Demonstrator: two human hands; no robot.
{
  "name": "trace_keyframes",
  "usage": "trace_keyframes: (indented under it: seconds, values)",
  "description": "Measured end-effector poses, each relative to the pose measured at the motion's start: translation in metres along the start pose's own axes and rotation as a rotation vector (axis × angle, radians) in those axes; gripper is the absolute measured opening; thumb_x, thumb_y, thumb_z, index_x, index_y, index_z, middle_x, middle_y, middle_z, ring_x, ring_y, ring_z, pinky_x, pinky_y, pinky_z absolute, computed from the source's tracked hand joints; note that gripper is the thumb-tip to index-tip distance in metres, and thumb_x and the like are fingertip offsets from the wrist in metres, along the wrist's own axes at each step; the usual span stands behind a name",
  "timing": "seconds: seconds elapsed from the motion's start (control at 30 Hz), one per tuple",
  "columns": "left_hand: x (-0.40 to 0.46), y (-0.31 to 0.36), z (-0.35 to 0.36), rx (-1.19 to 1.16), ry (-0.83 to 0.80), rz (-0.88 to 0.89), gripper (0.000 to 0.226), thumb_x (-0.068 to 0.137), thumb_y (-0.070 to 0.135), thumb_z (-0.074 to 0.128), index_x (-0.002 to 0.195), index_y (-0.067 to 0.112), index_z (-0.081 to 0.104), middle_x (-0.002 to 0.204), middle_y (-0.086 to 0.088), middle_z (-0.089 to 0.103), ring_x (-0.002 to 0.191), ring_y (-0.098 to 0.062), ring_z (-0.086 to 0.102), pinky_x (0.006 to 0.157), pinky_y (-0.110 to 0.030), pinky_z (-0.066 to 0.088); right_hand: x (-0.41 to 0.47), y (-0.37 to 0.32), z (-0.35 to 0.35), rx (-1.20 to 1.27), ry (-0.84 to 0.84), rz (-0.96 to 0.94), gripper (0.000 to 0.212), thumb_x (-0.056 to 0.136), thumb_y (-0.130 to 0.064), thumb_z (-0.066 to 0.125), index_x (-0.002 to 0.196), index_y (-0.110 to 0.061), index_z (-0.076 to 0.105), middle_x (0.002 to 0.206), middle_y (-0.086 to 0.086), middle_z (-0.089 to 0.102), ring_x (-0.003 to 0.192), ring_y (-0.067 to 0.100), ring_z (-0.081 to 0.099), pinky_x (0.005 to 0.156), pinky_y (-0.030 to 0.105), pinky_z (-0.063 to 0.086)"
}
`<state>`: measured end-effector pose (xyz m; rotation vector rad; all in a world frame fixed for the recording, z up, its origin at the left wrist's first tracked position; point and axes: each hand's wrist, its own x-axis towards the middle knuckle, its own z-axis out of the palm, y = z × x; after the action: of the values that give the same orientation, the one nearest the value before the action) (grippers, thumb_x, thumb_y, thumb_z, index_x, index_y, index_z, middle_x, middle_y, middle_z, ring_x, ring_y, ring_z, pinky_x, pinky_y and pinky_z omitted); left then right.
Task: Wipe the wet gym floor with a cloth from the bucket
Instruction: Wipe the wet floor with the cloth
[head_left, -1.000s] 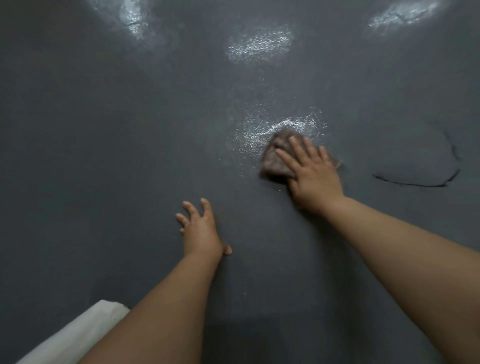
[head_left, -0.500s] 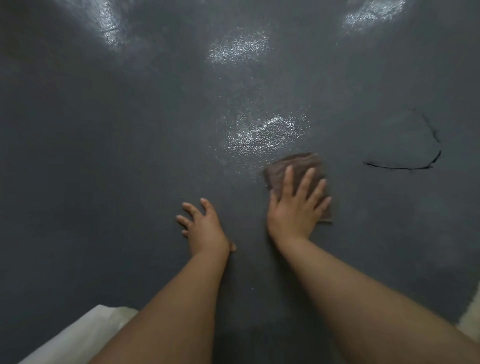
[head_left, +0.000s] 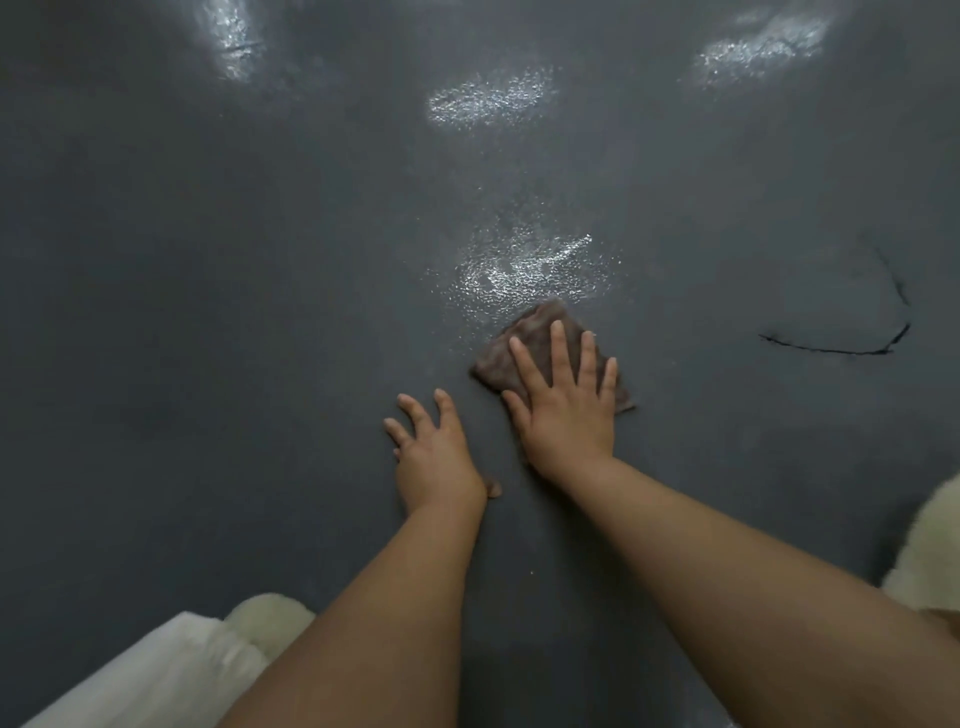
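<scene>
Cloth (head_left: 530, 345): brown, folded to a rough four-sided pad, soft napped fabric, flat on the floor (head_left: 208, 312) just right of frame centre. Far corner touches the near edge of a glistening wet patch (head_left: 524, 270). Right hand (head_left: 566, 410) lies palm-down on the cloth, fingers straight and fanned, pressing it flat; no curl, no pinch. Cloth sticks out past the fingertips and at the hand's right side. Left hand (head_left: 436, 457) just beside it, not on the cloth, palm-down on bare floor, fingers spread, thumb out to the right; holds nothing. Both forearms bare. Floor is dark grey, matt, fine pebbled texture where light hits. Three more shiny patches along the top edge. Thin black curved crack (head_left: 841, 349) in the floor to the right, well apart from the cloth. White smooth fabric (head_left: 156, 670) at bottom left; cream fluffy material (head_left: 930, 545) at right edge and beside the white fabric.
</scene>
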<state>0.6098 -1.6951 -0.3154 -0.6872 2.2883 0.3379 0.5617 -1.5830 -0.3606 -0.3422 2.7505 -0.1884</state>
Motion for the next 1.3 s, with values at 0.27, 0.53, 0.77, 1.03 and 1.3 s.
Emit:
trace_keyframes:
  seconds: [0.27, 0.53, 0.77, 1.03, 1.3]
  values:
    - [-0.001, -0.001, 0.001, -0.002, -0.016, -0.003, 0.121, 0.072, 0.04, 0.077, 0.149, 0.017, -0.012, 0.154, -0.019, -0.018, 0.143, -0.042, -0.004, 0.115, -0.039, 0.019, 0.095, 0.0, -0.035, 0.0, 0.001, 0.021, 0.058, 0.097, -0.057, 0.022, 0.148, -0.043, -0.001, 0.158, 0.001, -0.018, 0.143, 0.033, -0.019, 0.112, 0.053, -0.012]
    - [0.0, 0.001, 0.001, 0.01, -0.035, -0.003, 0.121, 0.074, 0.041, 0.076, 0.148, 0.014, -0.016, 0.153, -0.023, -0.018, 0.141, -0.047, -0.002, 0.115, -0.043, 0.018, 0.102, -0.036, -0.033, -0.028, -0.029, -0.07, 0.06, 0.098, -0.054, 0.021, 0.149, -0.038, -0.004, 0.157, 0.004, -0.019, 0.142, 0.036, -0.02, 0.111, 0.057, -0.011]
    - [-0.007, -0.033, -0.009, -0.321, -0.018, 0.108, 0.094, 0.079, 0.014, 0.074, 0.151, 0.016, 0.014, 0.159, -0.003, -0.007, 0.146, -0.024, -0.001, 0.113, -0.025, 0.012, 0.032, -0.033, -0.016, -0.157, -0.188, -0.387, 0.059, 0.094, -0.06, 0.01, 0.148, -0.04, -0.007, 0.157, 0.002, -0.02, 0.142, 0.033, -0.023, 0.111, 0.053, -0.015]
    - [-0.012, -0.088, -0.02, -0.237, 0.146, -0.07, 0.091, 0.085, 0.002, 0.064, 0.151, 0.027, 0.007, 0.157, -0.007, -0.015, 0.146, -0.028, -0.003, 0.115, -0.035, 0.015, -0.059, -0.041, 0.027, -0.077, -0.114, -0.353, 0.056, 0.09, -0.059, 0.024, 0.136, -0.032, 0.041, 0.142, 0.013, 0.047, 0.132, 0.04, 0.027, 0.106, 0.054, 0.01]
    - [0.008, -0.093, -0.02, -0.23, -0.046, -0.235, 0.128, 0.065, 0.03, 0.086, 0.149, 0.033, -0.011, 0.152, -0.016, -0.027, 0.141, -0.045, -0.011, 0.11, -0.059, 0.018, -0.015, -0.054, 0.018, -0.154, -0.039, -0.438, 0.064, 0.085, -0.061, 0.019, 0.145, -0.04, 0.026, 0.155, 0.007, 0.026, 0.142, 0.041, 0.014, 0.109, 0.053, -0.003]
